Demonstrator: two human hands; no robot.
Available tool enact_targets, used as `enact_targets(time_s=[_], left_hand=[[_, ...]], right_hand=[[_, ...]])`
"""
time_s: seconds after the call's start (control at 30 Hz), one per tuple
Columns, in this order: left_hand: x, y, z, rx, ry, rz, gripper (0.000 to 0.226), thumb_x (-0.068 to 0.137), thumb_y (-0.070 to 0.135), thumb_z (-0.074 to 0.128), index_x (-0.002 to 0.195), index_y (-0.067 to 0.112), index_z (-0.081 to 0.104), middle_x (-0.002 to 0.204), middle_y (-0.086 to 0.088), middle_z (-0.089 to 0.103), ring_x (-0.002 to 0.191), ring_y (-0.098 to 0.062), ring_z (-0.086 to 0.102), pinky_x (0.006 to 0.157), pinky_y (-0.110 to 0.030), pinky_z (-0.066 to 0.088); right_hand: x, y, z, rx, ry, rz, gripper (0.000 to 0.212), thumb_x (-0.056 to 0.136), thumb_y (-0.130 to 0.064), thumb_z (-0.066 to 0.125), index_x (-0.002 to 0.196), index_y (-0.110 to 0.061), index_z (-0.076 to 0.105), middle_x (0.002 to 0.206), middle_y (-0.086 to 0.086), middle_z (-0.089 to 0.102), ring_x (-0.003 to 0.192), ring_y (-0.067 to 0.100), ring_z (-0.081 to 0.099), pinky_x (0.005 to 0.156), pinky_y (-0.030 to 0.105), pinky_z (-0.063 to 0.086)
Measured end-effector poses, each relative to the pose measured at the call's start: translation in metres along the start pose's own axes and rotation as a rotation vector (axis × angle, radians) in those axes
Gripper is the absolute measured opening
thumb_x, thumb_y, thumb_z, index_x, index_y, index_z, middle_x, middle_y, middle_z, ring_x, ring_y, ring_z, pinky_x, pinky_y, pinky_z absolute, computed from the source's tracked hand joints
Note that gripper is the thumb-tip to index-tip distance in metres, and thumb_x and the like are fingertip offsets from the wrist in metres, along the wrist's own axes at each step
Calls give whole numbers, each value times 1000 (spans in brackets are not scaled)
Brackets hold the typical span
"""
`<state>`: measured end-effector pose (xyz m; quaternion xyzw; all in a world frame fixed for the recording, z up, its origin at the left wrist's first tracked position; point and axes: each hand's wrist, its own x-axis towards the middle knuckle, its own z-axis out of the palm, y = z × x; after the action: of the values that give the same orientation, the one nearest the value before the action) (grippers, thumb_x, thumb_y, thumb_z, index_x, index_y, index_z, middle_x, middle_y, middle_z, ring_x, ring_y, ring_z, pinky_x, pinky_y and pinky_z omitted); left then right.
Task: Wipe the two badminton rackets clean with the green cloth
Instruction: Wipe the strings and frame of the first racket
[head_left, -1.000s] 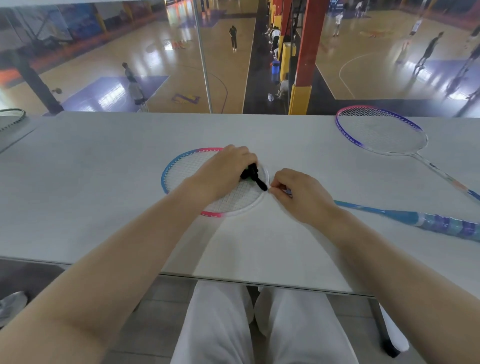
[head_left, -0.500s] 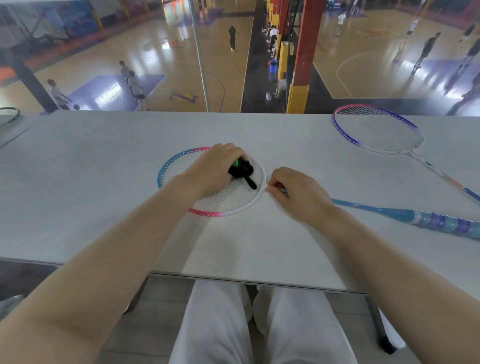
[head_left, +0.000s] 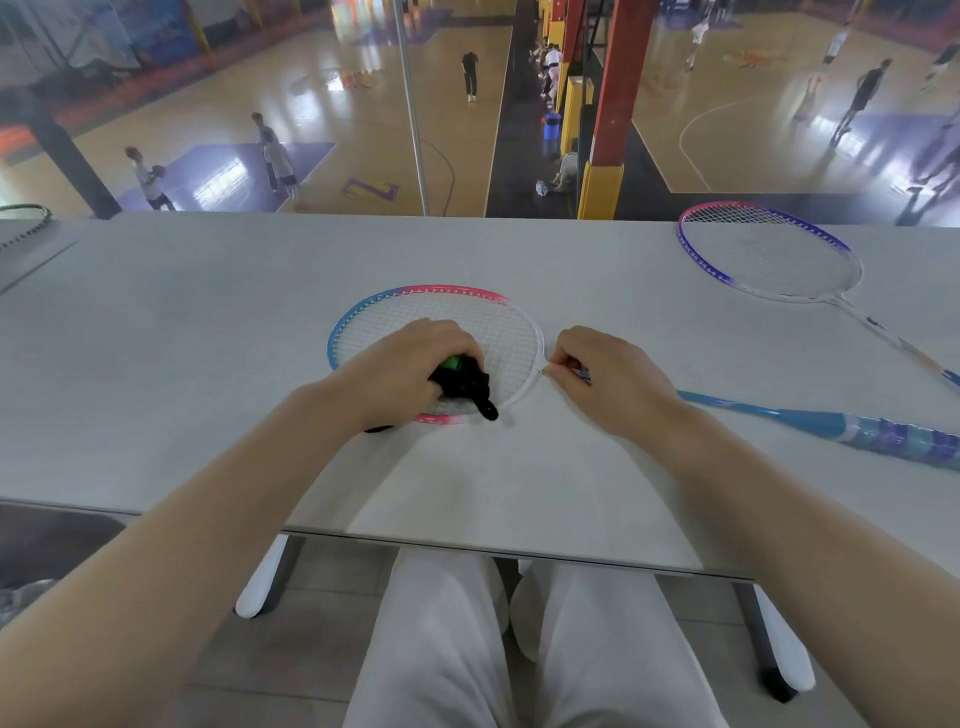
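Note:
A racket with a blue-and-pink frame (head_left: 415, 292) lies flat on the grey table (head_left: 156, 364), its blue handle (head_left: 841, 428) pointing right. My left hand (head_left: 410, 366) presses a bunched dark green cloth (head_left: 465, 382) onto the near part of its strings. My right hand (head_left: 608, 379) pinches the racket at the neck, where the head meets the shaft. A second racket (head_left: 769, 254) with a purple-and-pink frame lies at the far right of the table, untouched.
Part of a dark racket head (head_left: 23, 221) shows at the table's far left. The table's far edge drops off to a sports hall below. My legs in white trousers (head_left: 467, 649) are under the near edge.
My left hand has slid the cloth from the far right part of the strings toward the near rim. My right hand keeps its pinch on the neck.

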<state>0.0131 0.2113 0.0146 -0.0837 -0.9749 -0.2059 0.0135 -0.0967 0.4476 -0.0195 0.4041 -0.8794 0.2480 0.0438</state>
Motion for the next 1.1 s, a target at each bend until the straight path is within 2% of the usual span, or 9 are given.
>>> enact_targets(time_s=[0.13, 0.33, 0.47, 0.6, 0.77, 0.97, 1.1], left_hand=[[31, -9, -1, 86, 84, -46, 41, 82, -3, 57, 107, 29, 61, 110, 10, 58, 108, -15, 49, 95, -35, 41], [84, -18, -1, 178, 177, -79, 36, 85, -3, 54, 112, 20, 61, 112, -2, 58, 105, -23, 47, 86, -34, 39], [95, -18, 1, 187, 222, -112, 34, 86, -2, 54, 113, 17, 61, 113, -4, 58, 100, -18, 43, 82, -29, 34], [77, -16, -1, 141, 169, -95, 40, 82, -5, 53, 112, 20, 61, 112, 0, 58, 106, -22, 46, 87, -31, 35], [31, -10, -6, 65, 88, -62, 42, 79, -4, 57, 105, 29, 63, 106, 12, 60, 103, -12, 51, 93, -34, 43], [-26, 0, -10, -21, -28, -21, 38, 79, 1, 67, 102, 32, 66, 101, 18, 59, 99, -5, 52, 91, -25, 41], [-43, -6, -16, -75, -68, -35, 48, 77, -6, 60, 102, 33, 67, 104, 20, 60, 102, 1, 54, 94, -23, 42]], right_hand=[[0, 2, 2, 9, 22, -38, 16, 96, -26, 57, 82, -19, 52, 80, -8, 52, 73, 15, 48, 66, 31, 41], [0, 5, 4, -2, 40, -63, 13, 95, -27, 57, 87, -17, 56, 84, -6, 57, 74, 16, 51, 65, 30, 38], [1, 6, 4, -9, 39, -70, 13, 95, -27, 57, 88, -16, 56, 84, -6, 56, 74, 17, 52, 66, 33, 42], [0, 4, 3, -1, 25, -64, 13, 96, -27, 57, 88, -17, 56, 84, -6, 56, 74, 17, 52, 67, 32, 43], [-1, 0, 1, 9, 19, -25, 13, 96, -28, 57, 88, -17, 56, 84, -9, 54, 75, 14, 49, 65, 28, 34], [-2, -4, -2, 10, -9, 17, 13, 96, -29, 56, 88, -18, 56, 87, -6, 58, 79, 15, 51, 66, 28, 35], [-2, -7, -3, 7, -16, 38, 13, 96, -28, 56, 89, -17, 56, 86, -7, 57, 78, 15, 51, 65, 28, 33]])
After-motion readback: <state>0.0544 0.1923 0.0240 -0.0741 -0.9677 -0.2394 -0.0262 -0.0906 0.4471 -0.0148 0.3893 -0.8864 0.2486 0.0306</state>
